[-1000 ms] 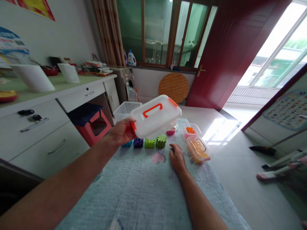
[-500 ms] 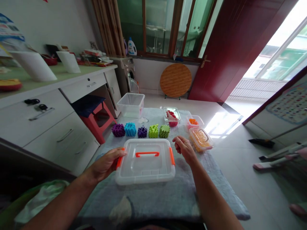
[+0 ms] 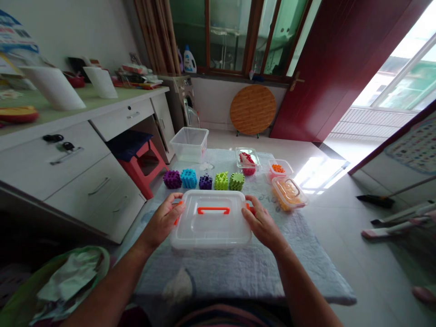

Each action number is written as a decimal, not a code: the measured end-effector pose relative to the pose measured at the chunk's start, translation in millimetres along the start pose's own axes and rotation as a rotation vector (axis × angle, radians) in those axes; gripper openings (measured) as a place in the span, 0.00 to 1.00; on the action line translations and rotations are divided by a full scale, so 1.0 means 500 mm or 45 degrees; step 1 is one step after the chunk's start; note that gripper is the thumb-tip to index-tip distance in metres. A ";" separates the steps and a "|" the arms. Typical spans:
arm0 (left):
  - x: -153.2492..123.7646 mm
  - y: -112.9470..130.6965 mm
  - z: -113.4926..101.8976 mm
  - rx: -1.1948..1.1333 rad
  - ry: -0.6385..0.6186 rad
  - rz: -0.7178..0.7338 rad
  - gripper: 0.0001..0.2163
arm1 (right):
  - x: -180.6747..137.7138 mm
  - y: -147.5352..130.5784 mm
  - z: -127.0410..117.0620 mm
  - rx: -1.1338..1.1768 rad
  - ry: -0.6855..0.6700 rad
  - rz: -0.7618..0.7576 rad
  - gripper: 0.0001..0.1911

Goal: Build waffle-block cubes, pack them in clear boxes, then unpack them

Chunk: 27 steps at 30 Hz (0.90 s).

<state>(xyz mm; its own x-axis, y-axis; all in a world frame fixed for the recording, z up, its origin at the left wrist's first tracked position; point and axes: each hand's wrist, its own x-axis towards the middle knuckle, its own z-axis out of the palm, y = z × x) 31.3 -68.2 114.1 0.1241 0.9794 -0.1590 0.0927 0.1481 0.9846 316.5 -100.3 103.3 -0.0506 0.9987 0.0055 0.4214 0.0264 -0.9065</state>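
Head view: the cloth-covered table (image 3: 235,274) gives you bare room below the lidded box (image 3: 211,225), down to the near edge at lower centre; five cubes (image 3: 205,181) line up just above it. At mid-frame, your left hand (image 3: 164,221) and right hand (image 3: 264,223), half curled, grip its two ends, forearms slanting inward from the lower corners.
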 end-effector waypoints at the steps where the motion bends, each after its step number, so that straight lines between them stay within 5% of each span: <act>1: 0.000 -0.001 0.000 0.028 0.034 0.029 0.22 | -0.001 0.005 0.000 0.060 -0.013 0.018 0.20; 10: 0.020 -0.056 -0.016 -0.236 0.137 -0.007 0.12 | -0.001 0.058 0.012 0.532 -0.095 0.227 0.23; 14: 0.051 -0.062 -0.018 -0.538 0.118 -0.021 0.15 | 0.013 0.041 -0.007 0.233 0.291 0.104 0.21; 17: 0.071 -0.066 -0.012 -0.728 0.065 -0.006 0.14 | 0.013 -0.010 -0.016 -0.133 0.469 -0.215 0.15; 21: 0.075 -0.082 -0.002 -0.860 -0.112 -0.124 0.15 | 0.008 -0.090 0.007 -0.490 0.228 -0.594 0.12; 27: 0.073 -0.098 -0.013 -0.842 -0.215 -0.118 0.13 | 0.026 -0.120 0.052 -0.678 -0.076 -0.623 0.09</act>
<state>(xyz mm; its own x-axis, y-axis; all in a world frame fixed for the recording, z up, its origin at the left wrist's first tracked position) 24.9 -38.7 60.7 0.3020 0.9318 -0.2012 -0.5053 0.3354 0.7951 266.9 -90.2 146.6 -0.3893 0.8635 0.3208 0.7208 0.5024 -0.4775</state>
